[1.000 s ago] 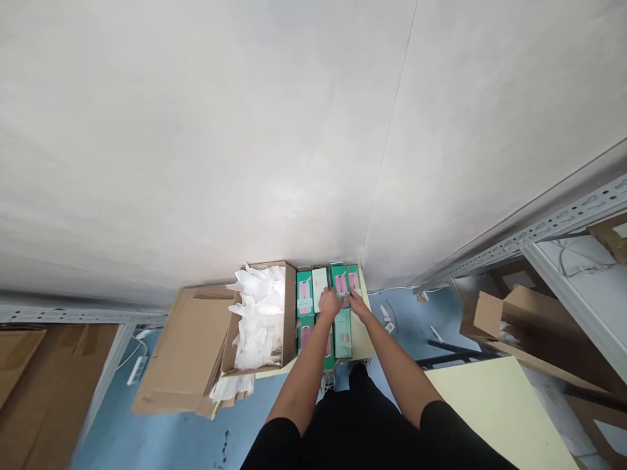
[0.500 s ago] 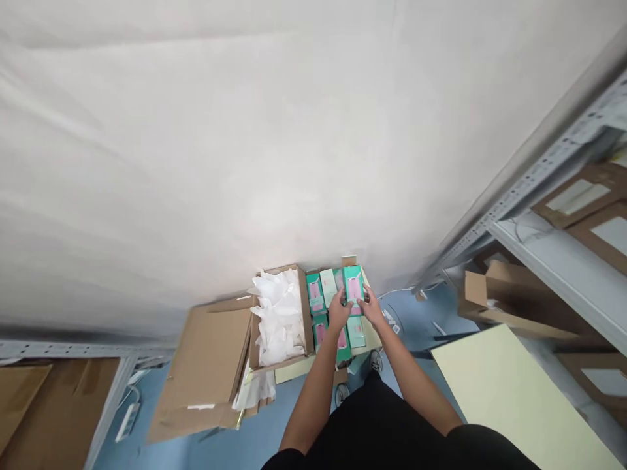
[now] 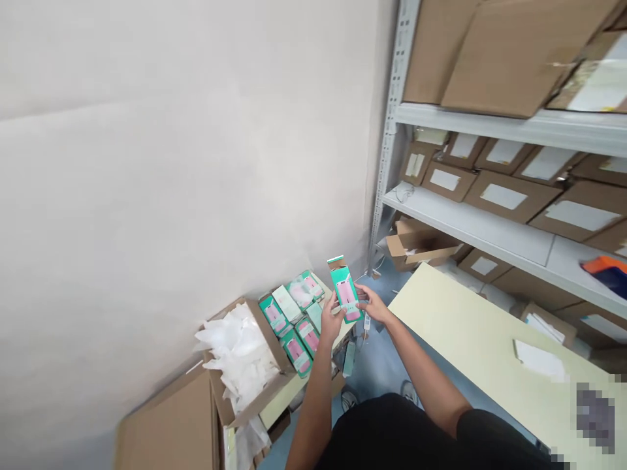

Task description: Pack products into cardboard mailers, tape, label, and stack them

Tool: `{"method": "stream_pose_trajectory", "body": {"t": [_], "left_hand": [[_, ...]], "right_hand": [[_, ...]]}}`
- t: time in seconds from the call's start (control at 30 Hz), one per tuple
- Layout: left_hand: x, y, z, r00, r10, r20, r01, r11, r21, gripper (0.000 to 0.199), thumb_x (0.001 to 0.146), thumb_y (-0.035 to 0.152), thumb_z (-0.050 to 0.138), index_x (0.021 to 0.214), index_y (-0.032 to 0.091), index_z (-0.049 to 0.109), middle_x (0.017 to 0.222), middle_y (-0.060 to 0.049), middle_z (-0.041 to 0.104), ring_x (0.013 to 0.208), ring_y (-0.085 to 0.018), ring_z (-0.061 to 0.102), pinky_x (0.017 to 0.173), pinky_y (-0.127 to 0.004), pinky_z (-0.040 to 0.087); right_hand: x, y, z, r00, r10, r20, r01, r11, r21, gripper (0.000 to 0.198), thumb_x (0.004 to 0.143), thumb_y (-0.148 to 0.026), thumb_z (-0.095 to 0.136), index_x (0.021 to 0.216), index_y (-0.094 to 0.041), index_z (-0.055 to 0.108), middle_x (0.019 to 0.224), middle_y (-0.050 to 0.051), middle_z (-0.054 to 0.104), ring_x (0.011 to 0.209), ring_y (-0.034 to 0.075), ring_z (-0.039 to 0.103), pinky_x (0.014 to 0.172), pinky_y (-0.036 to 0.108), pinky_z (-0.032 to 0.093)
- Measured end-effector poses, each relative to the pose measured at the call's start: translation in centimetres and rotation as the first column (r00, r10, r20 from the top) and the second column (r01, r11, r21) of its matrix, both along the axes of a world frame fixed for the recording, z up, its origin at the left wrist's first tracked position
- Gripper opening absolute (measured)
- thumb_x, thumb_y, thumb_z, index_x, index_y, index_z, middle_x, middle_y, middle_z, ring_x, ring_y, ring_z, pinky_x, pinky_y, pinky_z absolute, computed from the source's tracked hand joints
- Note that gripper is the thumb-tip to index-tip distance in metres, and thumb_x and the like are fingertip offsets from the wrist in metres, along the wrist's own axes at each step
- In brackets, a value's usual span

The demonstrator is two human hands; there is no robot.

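A green product box [image 3: 346,294] with a pink device printed on its front is held up between my two hands, its top flap open. My left hand [image 3: 333,320] grips its left side, thumb on the front. On the right side, my right hand [image 3: 372,305] has its fingers closed round the edge. Below and to the left, several similar green-and-pink boxes [image 3: 296,350] lie side by side on a cream table. Beside them stands an open carton [image 3: 272,333] filled with crumpled white packing paper [image 3: 240,349].
Flattened cardboard [image 3: 169,424] leans at the lower left. On the right is a long cream table [image 3: 450,320] with a white sheet [image 3: 539,359]. Metal shelving [image 3: 470,222] behind it holds labelled cartons and an open brown box [image 3: 424,243]. A pale wall [image 3: 196,163] rises ahead.
My view has swung to the right, bringing more shelving and the long table into sight. Both hands have lifted the green box away from the others, and its open top flap now shows.
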State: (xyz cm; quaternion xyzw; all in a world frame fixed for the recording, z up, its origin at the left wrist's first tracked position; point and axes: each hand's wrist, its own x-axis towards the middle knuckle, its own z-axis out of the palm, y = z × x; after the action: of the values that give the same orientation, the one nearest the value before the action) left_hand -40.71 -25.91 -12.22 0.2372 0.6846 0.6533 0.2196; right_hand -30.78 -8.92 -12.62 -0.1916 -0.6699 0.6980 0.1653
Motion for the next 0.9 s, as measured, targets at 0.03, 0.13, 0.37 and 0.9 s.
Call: {"method": "stream_pose_trajectory", "body": {"t": [0.03,0.13,0.37,0.9], "left_hand": [[0.6,0.7,0.0,0.999,-0.041,-0.007,0.041,0.999,-0.008,0.072,0.080,0.033,0.074,0.149,0.026,0.056,0.139,-0.012,0.062,0.117,-0.027,0.066,0.096,-0.040,0.056],[2.7,4.0,-0.5,0.988,-0.155,-0.019,0.154,0.988,-0.019,0.072,0.078,0.033,0.076,0.147,0.026,0.058,0.131,-0.010,0.065,0.116,-0.027,0.066,0.099,-0.041,0.055],[12.1,16.2,-1.3,0.906,-0.423,0.024,0.424,0.905,-0.043,0.076,0.077,0.031,0.077,0.149,0.025,0.055,0.128,-0.010,0.065,0.115,-0.026,0.066,0.102,-0.043,0.053],[25.7,32.0,-4.4,0.738,-0.675,0.006,0.650,0.709,-0.274,0.087,0.065,0.013,0.077,0.148,0.023,0.052,0.110,-0.007,0.068,0.099,-0.024,0.071,0.093,-0.041,0.057]], "right_hand": [[1.1,0.6,-0.3,1.000,-0.028,0.007,0.028,1.000,-0.003,0.074,0.065,-0.017,0.070,0.138,-0.026,0.062,0.121,0.007,0.068,0.107,0.024,0.063,0.099,0.044,0.052],[5.2,2.9,-0.9,0.994,-0.112,0.013,0.113,0.993,-0.024,0.074,0.065,-0.017,0.069,0.138,-0.026,0.061,0.119,0.007,0.068,0.106,0.024,0.064,0.097,0.044,0.053],[18.7,11.2,-0.7,0.931,-0.357,0.072,0.361,0.931,-0.054,0.073,0.064,-0.017,0.067,0.137,-0.024,0.061,0.112,0.007,0.067,0.099,0.024,0.064,0.091,0.042,0.055],[33.7,19.8,-5.2,0.706,-0.699,0.115,0.700,0.713,0.043,0.052,0.061,-0.016,0.063,0.111,-0.026,0.062,0.117,0.005,0.070,0.104,0.025,0.066,0.099,0.046,0.053]]}}
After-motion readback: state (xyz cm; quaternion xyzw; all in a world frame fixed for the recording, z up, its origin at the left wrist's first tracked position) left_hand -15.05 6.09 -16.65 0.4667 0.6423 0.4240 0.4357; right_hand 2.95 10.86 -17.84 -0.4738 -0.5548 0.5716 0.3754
